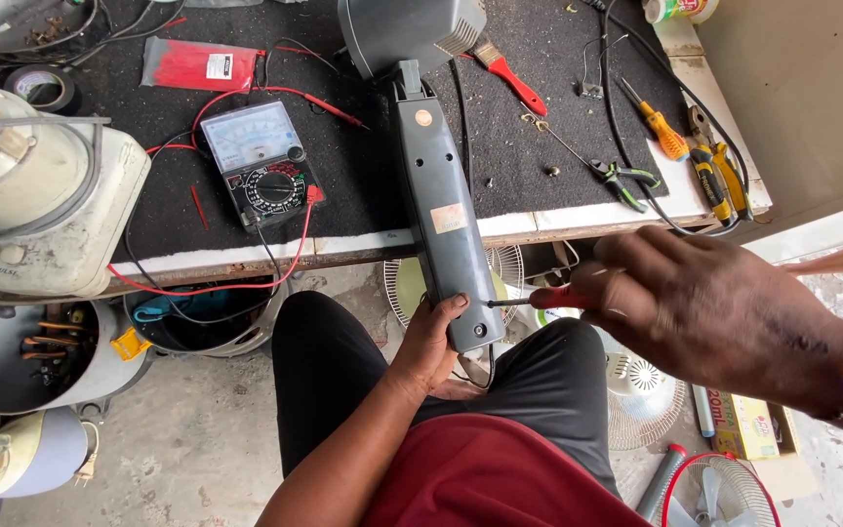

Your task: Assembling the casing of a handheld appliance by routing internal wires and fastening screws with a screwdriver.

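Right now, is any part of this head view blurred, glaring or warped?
Head view: daylight is even and soft, with no harsh glare; the right hand close to the lens looks smeared and soft, as does the red-handled screwdriver it holds; the left hand, the grey housing and the multimeter are sharp; the bench edge bows slightly, suggesting wide-angle distortion.

Left hand (428, 342) low at centre, forearm rising from the bottom edge, palm cupped, thumb and fingers wrapped in a hold along the left side of the lower end of the grey appliance housing (444, 210). Right hand (704, 312) reaching in from the right edge, knuckles up, fingers curled tight around the red-handled screwdriver (539, 299). Beaded bracelet on the right wrist. Thighs spread beneath both hands.
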